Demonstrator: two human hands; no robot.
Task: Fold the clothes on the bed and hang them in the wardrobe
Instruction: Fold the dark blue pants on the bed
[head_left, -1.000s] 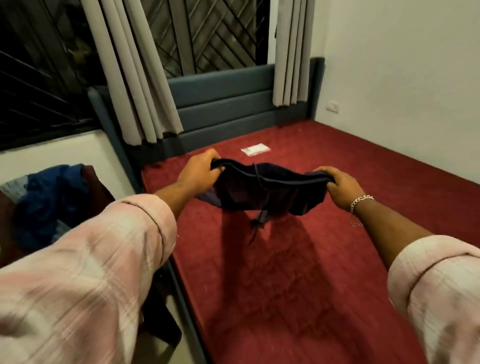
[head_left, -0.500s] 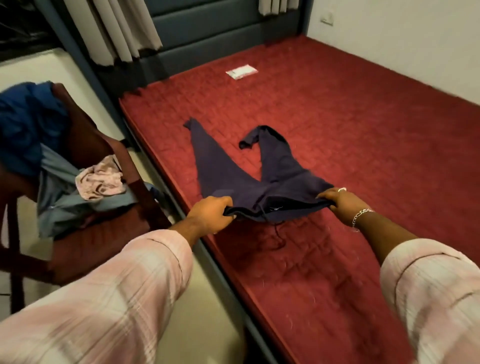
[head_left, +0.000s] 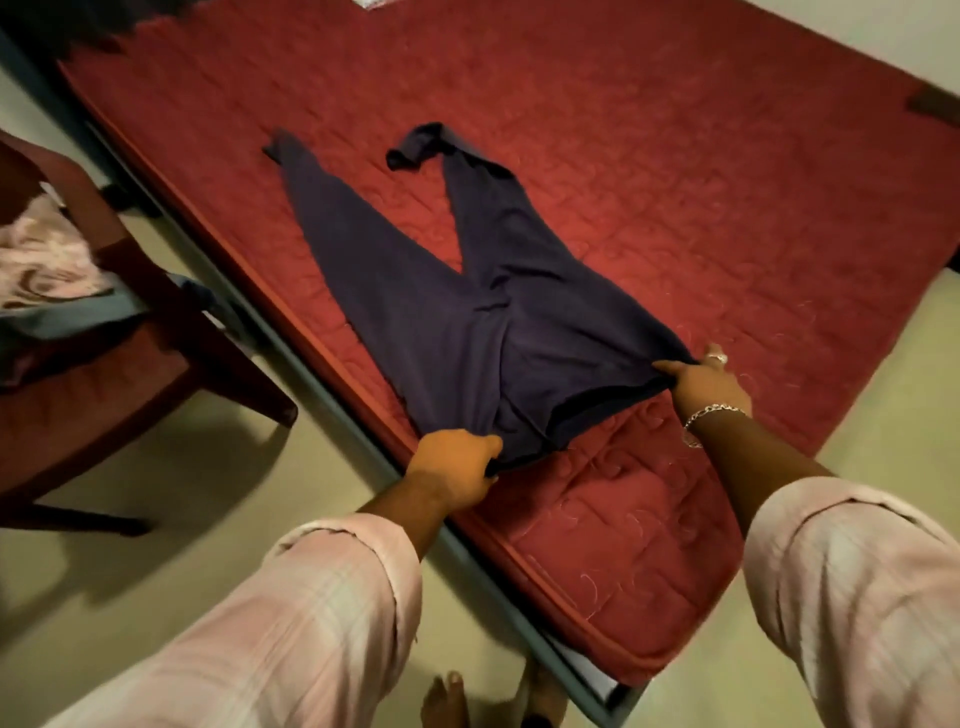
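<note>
Right at the bottom edge you can see the person's bare toes (head_left: 444, 699) on the pale floor (head_left: 218, 519), next to the near corner of the bed frame (head_left: 582, 670). Both arms come in from the bottom in pink checked sleeves (head_left: 322, 597) rolled up past the wrists.

Left hand (head_left: 452, 470) sits at the near left edge of the red mattress (head_left: 701, 182), fingers curled around the left end of the waistband of the dark navy pants (head_left: 467, 322), so it's a proper grip on the fabric. Right hand (head_left: 706, 382) is further right and a bit farther in, pinching the other end of the waistband with the thumb on top. There's a silver chain bracelet (head_left: 711, 413) on that wrist and a ring on one finger.

The pants are spread out flat on the mattress with the waistband nearest and pulled between the two hands, and both legs run away from the person in a V. The left leg lies pretty straight, and the right one has its cuff flopped over at the far end.

Off to the left on the floor there's a dark wooden chair (head_left: 156, 374) with a reddish seat, standing just beside the bed, with a pink patterned cloth (head_left: 47, 260) and something greyish-blue piled on it.
</note>
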